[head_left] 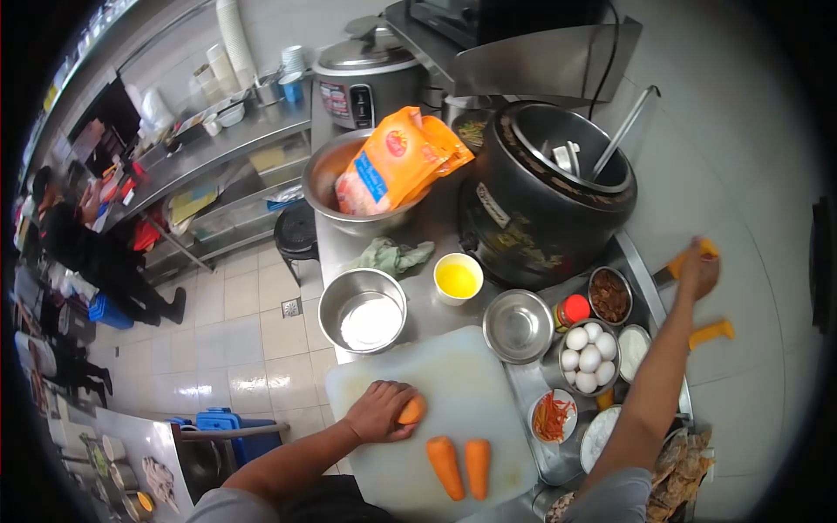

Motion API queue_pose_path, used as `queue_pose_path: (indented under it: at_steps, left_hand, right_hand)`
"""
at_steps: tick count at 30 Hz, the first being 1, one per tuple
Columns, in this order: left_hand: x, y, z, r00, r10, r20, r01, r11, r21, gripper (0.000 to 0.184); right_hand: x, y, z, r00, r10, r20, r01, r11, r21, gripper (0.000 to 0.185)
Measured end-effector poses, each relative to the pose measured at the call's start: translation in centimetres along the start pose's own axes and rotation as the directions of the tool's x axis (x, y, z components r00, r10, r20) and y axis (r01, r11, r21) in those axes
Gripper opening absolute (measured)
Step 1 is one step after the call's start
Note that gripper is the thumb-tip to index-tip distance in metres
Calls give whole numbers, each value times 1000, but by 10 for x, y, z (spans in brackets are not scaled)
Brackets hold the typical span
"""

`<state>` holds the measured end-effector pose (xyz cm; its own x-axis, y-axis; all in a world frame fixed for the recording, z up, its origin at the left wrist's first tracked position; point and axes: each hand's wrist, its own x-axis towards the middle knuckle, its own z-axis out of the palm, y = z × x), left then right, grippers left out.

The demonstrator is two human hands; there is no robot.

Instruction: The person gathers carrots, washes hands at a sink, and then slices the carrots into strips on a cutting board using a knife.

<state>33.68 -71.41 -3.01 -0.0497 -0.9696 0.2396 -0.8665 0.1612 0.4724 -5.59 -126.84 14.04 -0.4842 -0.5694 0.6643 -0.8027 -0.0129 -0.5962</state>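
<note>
My left hand (pixel 382 411) is closed on a carrot piece (pixel 412 410) on the white cutting board (pixel 479 375). Two peeled carrots (pixel 445 468) lie side by side on the board, right of that hand. Out at the far right, my right hand (pixel 700 272) is wrapped round an orange-yellow handle (pixel 678 264) beside the counter's edge. What the handle belongs to is mostly hidden. A second orange-yellow handle (pixel 712 333) sticks out just below it.
Behind the board stand an empty steel bowl (pixel 363 310), a cup of yellow liquid (pixel 458 279) and a black pot (pixel 549 200) with a ladle. Bowls with eggs (pixel 589 357) and shredded food (pixel 553 417) stand at its right. Another person (pixel 87 248) stands at the far left.
</note>
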Motion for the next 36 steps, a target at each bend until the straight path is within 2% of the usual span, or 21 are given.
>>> queue_pose_path:
  at_steps: [2, 3, 5, 7, 8, 10, 11, 13, 14, 16, 17, 20, 21, 23, 27, 29, 30, 32, 33, 35, 36]
  left_hand:
    - [-2, 0, -1, 999, -5, 40, 5, 1000, -3, 73]
    - [-4, 0, -1, 999, -14, 43, 15, 1000, -1, 73]
    - [-3, 0, 0, 999, 6, 38, -5, 1000, -9, 72]
    - [-4, 2, 0, 999, -3, 42, 4, 1000, -20, 70]
    - [-3, 1, 0, 999, -6, 34, 6, 1000, 13, 67]
    - [-5, 2, 0, 999, -4, 35, 2, 999, 35, 65]
    - [-3, 2, -1, 999, -35, 31, 34, 999, 29, 64]
    - [-2, 5, -3, 998, -55, 2, 55, 998, -1, 63]
    - [-2, 5, -3, 998, -53, -19, 52, 998, -23, 64]
    - [-6, 5, -2, 999, -39, -28, 37, 998, -49, 65]
    - [-6, 5, -1, 998, -45, -46, 42, 997, -68, 66]
    - [5, -4, 8, 996, -29, -85, 17, 991, -130, 68]
    - [12, -6, 11, 993, -32, -110, 13, 986, -169, 69]
    - [37, -5, 15, 993, 9, -114, -35, 973, -227, 70]
    - [94, 8, 33, 990, 113, -90, -132, 959, -249, 76]
    - [111, 17, 39, 992, 103, 72, -75, 947, -313, 78]
    - [110, 22, 42, 990, 121, 78, -89, 940, -331, 78]
    - [104, 32, 49, 999, 0, -52, -12, 975, -221, 75]
    - [92, 39, 47, 999, 17, -41, -27, 972, -234, 75]
    - [56, 55, 30, 984, 70, -162, -131, 906, -403, 69]
    - [37, 64, 19, 984, 91, -151, -146, 902, -407, 69]
  right_hand:
    - [36, -30, -34, 996, -51, -74, 53, 998, 22, 57]
    - [54, -46, -57, 988, -130, -85, 126, 991, -48, 64]
    - [66, -83, -108, 986, -158, -49, 158, 987, -4, 65]
    - [57, -119, -152, 970, -209, -128, 235, 938, 254, 65]
    - [46, -137, -176, 969, -210, -131, 237, 937, 255, 65]
    - [15, -163, -223, 962, -274, -10, 269, 935, 231, 58]
    - [3, -168, -237, 961, -275, -10, 271, 939, 214, 58]
    - [-19, -169, -265, 887, -397, 236, 282, 871, 403, 44]
    - [-32, -173, -283, 891, -388, 234, 284, 880, 380, 44]
    - [-59, -181, -317, 840, -391, 375, 236, 887, 397, 36]
    - [-65, -180, -334, 849, -378, 368, 233, 895, 381, 36]
    - [-84, -170, -400, 817, -349, 459, 120, 881, 457, 35]
    - [-89, -159, -422, 829, -330, 450, 116, 891, 439, 35]
    - [-98, -130, -466, 843, -407, 352, 124, 783, 609, 34]
    - [-156, -94, -559, 865, -428, 263, 219, 792, 570, 33]
    - [-205, -97, -596, 891, -394, 227, 276, 864, 420, 36]
    - [-227, -91, -612, 903, -377, 207, 269, 870, 412, 38]
    - [-274, -78, -641, 934, -320, 161, 236, 888, 396, 39]
    - [-299, -72, -655, 952, -278, 131, 209, 898, 388, 40]
    - [-348, -63, -673, 976, -208, 59, 164, 891, 423, 39]
    - [-368, -61, -678, 991, -136, 3, 119, 872, 475, 39]
